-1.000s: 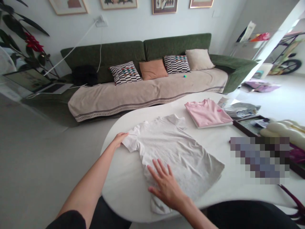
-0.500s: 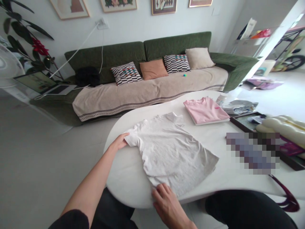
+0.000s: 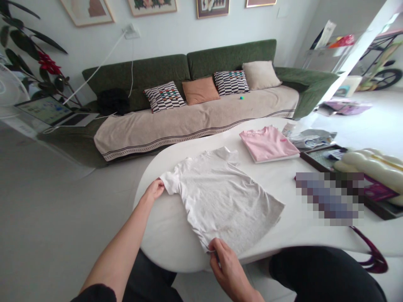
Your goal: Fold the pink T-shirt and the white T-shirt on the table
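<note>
Around the white T-shirt (image 3: pixel 217 197) you have open room on its left side: a bare stretch of the white table (image 3: pixel 166 239) runs below your left hand (image 3: pixel 154 189), with nothing standing on it. Your right hand (image 3: pixel 228 268) is at the shirt's near hem, right by the table edge, with your dark trouser leg (image 3: pixel 321 272) just beyond to the right. Past the shirt's far side, a narrow strip of tabletop separates it from the folded pink T-shirt (image 3: pixel 267 144), the first obstacle there. To the shirt's right, a pixelated blur (image 3: pixel 327 197) hides part of the table, so you can't judge that space — a dark tray (image 3: pixel 315 156) lies just behind it.
</note>
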A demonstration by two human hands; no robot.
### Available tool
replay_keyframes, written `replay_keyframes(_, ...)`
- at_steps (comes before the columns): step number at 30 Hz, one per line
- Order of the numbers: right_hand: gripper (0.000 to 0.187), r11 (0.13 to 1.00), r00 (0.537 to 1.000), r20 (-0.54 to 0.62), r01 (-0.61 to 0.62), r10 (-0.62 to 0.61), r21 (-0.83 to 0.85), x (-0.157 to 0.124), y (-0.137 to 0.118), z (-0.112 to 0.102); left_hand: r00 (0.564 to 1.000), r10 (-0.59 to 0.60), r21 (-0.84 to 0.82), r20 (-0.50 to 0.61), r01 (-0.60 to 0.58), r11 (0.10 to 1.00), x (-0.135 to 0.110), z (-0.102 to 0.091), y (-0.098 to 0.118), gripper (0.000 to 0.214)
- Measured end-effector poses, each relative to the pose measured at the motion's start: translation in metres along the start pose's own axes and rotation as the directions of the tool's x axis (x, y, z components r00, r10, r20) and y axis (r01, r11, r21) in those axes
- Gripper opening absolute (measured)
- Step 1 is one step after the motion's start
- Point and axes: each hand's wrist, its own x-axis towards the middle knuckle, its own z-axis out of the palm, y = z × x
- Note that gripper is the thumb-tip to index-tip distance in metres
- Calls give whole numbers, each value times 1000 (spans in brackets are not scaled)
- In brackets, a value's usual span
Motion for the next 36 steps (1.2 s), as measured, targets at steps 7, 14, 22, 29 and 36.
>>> replay_keyframes(7, 21, 992, 998, 59, 29, -22, -119, -1, -5, -1, 997, 41, 247, -61, -25, 969, 10, -14, -6, 21)
replay_keyframes(14, 21, 919, 967, 213, 209, -142, -336, -8, -15, 3, 997, -2, 403, -75, 32, 915, 13, -37, 5, 12)
replay_keyframes(22, 21, 852, 985, 121, 170, -127, -495, 1, -9, 22, 1000, 6, 451, 12, -10, 892, 7, -20, 12, 10)
replay_keyframes(29, 13, 871, 983, 100, 181, -152, -456, -2, -4, 21, 992, 129, 510, 3, -112, 853, 11, -6, 16, 12)
replay_keyframes(36, 16, 876, 982, 84, 188, -168, -445, -1, -5, 20, 991, 130, 609, -16, -93, 788, 10, -6, 31, 17)
